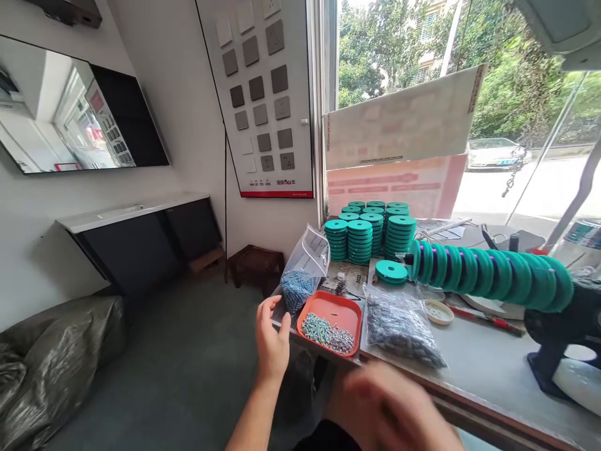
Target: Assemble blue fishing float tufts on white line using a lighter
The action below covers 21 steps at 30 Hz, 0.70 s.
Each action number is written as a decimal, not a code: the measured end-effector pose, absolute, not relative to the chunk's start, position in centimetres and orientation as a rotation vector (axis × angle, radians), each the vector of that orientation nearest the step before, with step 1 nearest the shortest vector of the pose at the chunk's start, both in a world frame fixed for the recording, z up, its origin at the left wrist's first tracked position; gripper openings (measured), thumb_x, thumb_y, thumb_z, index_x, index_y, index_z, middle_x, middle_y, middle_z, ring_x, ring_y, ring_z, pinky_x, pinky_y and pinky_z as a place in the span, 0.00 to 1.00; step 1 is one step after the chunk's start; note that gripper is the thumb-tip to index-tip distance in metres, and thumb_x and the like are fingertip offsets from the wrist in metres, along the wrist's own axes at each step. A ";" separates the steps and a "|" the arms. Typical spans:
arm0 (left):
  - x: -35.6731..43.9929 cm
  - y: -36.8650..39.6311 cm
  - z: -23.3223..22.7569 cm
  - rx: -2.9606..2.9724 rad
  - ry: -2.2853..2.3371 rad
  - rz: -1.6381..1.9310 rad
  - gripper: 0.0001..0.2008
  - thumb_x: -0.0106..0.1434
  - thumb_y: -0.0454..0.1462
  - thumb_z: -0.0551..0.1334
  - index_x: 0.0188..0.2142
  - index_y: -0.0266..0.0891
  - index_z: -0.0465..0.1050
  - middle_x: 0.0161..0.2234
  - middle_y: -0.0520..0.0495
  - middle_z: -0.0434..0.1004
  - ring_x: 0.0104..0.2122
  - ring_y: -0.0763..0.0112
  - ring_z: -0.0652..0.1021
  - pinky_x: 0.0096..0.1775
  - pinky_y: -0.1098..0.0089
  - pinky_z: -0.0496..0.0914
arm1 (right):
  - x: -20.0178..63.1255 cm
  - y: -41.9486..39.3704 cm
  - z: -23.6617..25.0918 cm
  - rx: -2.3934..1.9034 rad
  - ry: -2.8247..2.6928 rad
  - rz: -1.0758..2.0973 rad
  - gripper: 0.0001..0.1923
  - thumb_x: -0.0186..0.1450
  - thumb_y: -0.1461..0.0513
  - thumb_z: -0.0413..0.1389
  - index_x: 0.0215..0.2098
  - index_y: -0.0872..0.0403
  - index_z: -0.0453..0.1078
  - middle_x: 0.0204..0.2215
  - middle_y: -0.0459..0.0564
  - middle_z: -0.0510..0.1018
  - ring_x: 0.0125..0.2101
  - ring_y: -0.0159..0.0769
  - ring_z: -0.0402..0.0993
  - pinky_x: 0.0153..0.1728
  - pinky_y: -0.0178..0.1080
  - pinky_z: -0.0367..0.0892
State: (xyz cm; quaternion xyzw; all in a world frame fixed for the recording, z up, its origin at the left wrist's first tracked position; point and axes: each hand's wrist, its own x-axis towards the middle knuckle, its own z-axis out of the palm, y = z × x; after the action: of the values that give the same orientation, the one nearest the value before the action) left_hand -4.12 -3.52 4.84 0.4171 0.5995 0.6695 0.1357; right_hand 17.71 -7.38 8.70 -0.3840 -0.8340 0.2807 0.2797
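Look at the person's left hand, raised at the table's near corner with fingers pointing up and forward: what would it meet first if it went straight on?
Probably the clear bag of blue pieces, just beyond the left hand's fingertips; depth is unclear.

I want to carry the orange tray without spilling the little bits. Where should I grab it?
Hold the orange tray by its raised rim at the two opposite short ends, coming in level from the sides. The small parts are heaped in the near corner, so probably keep it flat and take extra care at that end.
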 end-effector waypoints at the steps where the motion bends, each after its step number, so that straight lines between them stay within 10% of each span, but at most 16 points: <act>1: -4.3 -2.9 4.6 1.151 1.712 1.932 0.15 0.49 0.32 0.62 0.39 0.42 0.69 0.43 0.44 0.69 0.47 0.57 0.68 0.52 0.56 0.59 | 16.5 -5.1 10.9 -1.007 -2.226 0.692 0.14 0.67 0.60 0.43 0.43 0.46 0.69 0.42 0.50 0.73 0.45 0.42 0.68 0.42 0.43 0.66; 6: -5.2 -1.2 2.7 0.827 1.532 1.885 0.24 0.48 0.31 0.62 0.47 0.38 0.64 0.50 0.37 0.64 0.49 0.55 0.69 0.51 0.56 0.62 | 8.2 5.7 19.2 -1.337 -2.405 -0.116 0.18 0.62 0.56 0.50 0.38 0.63 0.73 0.40 0.66 0.74 0.50 0.54 0.61 0.49 0.52 0.54; 16: -7.8 -4.1 3.8 0.363 0.928 1.888 0.15 0.53 0.37 0.62 0.41 0.41 0.66 0.38 0.44 0.74 0.43 0.68 0.75 0.52 0.63 0.64 | 2.5 6.8 25.0 -1.035 -2.699 0.254 0.13 0.62 0.63 0.50 0.30 0.62 0.75 0.18 0.45 0.74 0.24 0.29 0.73 0.27 0.30 0.62; 21: -7.6 -7.8 4.3 0.319 0.634 1.721 0.22 0.53 0.54 0.60 0.39 0.40 0.71 0.43 0.42 0.75 0.48 0.58 0.72 0.53 0.53 0.62 | 4.7 4.9 26.1 -0.699 -2.652 0.731 0.19 0.63 0.59 0.47 0.30 0.66 0.74 0.15 0.41 0.70 0.19 0.23 0.71 0.24 0.29 0.61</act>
State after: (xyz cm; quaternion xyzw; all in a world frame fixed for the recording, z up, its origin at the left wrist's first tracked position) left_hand -7.55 -7.84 4.32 0.1375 0.2732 0.7415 0.5972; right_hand 4.72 4.92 26.14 -0.2436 -0.9236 0.2546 0.1510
